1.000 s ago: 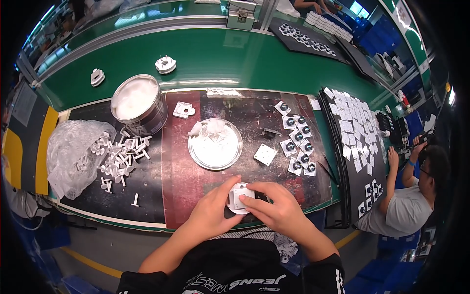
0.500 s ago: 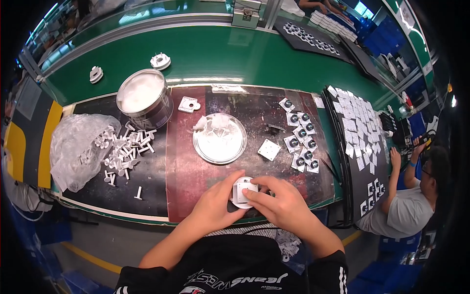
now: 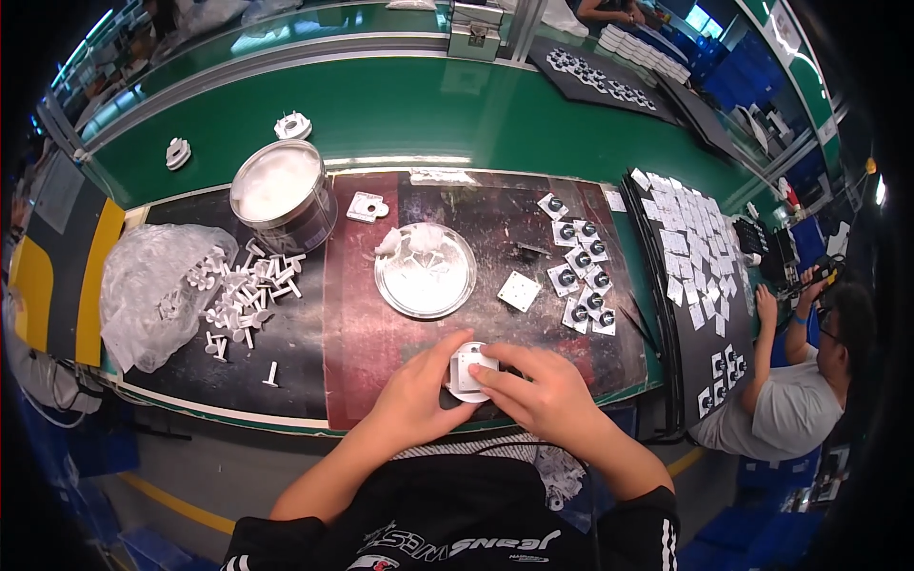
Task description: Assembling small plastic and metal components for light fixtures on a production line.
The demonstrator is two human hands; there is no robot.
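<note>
Near the table's front edge, my left hand curls round a white round housing, thumb and fingers at its rim. A square white board with small holes sits on the housing. My right hand grips the housing from the other side, its thumb and a finger pressing on the board. Just beyond my hands are a shallow round metal lid bearing white paste and a loose square white board. Several white boards with black round lenses lie to the right.
A metal tin of white material stands back left, beside a plastic bag and a pile of white T-shaped pins. White housings ride a green belt. At right, a black board carries white pieces; a person sits beyond.
The two white housings on the green belt have shifted left. My hands stay on the housing and board, with barely any movement.
</note>
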